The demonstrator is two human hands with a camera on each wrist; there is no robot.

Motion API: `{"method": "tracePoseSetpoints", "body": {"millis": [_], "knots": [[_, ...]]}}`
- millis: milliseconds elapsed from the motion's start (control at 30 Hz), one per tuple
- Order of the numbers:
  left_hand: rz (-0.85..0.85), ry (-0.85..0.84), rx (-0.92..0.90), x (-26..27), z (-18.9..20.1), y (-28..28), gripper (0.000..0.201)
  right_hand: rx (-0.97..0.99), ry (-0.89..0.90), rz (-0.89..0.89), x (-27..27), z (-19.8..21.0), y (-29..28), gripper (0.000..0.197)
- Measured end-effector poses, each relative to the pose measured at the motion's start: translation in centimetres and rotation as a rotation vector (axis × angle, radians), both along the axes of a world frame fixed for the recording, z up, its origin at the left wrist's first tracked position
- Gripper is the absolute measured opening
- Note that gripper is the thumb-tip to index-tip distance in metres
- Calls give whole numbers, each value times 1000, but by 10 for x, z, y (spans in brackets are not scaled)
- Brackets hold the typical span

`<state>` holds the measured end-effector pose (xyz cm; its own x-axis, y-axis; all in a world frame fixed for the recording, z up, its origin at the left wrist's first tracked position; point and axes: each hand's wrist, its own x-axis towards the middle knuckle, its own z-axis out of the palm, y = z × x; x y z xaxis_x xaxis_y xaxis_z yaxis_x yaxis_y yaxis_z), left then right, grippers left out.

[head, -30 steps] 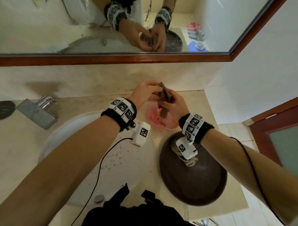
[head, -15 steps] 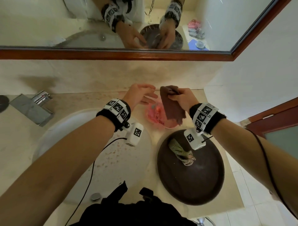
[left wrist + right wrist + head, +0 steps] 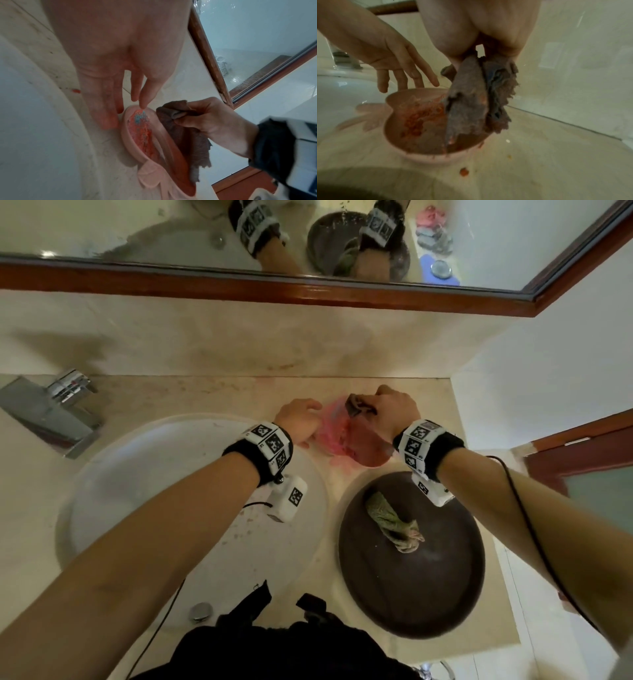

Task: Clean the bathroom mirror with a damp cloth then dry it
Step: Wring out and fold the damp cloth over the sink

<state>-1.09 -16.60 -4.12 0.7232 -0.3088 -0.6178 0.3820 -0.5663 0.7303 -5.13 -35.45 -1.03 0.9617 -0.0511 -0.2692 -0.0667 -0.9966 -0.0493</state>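
Brown cloth [image 3: 360,407] pinched at its top in the curled fingers of the right hand [image 3: 394,412], hanging down into the pink dish [image 3: 334,436], lower edge inside the dish. Left hand [image 3: 298,419] just left of the dish, fingers straight and loosely spread, holding nothing, fingertips [image 3: 143,106] at the dish rim, apart from the cloth. Mirror [image 3: 308,237] on the wall above the dish. Dark round basin [image 3: 411,594] just in front of the dish, with a twisted greenish rag [image 3: 394,522] inside.

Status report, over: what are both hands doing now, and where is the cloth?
Right hand grips brown cloth, hanging into pink dish. Left hand open, fingertips at dish rim. Mirror not yet wiped. Nothing in the way.
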Motion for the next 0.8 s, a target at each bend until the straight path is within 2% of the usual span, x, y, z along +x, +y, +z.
{"method": "tracePoseSetpoints", "body": {"millis": [200, 367, 567, 700, 800], "knots": [[1, -93, 15, -1, -16, -6, 40, 36, 56, -45, -5, -24, 4, 47], [12, -161, 34, -3, -18, -6, 33, 12, 74, 0, -9, -31, 9, 47], [34, -155, 15, -7, -16, -8, 27, -14, 126, 77, -16, -33, 6, 45], [62, -137, -1, -8, -19, -9, 31, -38, 155, 121, -16, -33, -1, 47], [85, -122, -4, -8, -19, -10, 26, 40, 93, -3, -12, -32, -8, 43]]}}
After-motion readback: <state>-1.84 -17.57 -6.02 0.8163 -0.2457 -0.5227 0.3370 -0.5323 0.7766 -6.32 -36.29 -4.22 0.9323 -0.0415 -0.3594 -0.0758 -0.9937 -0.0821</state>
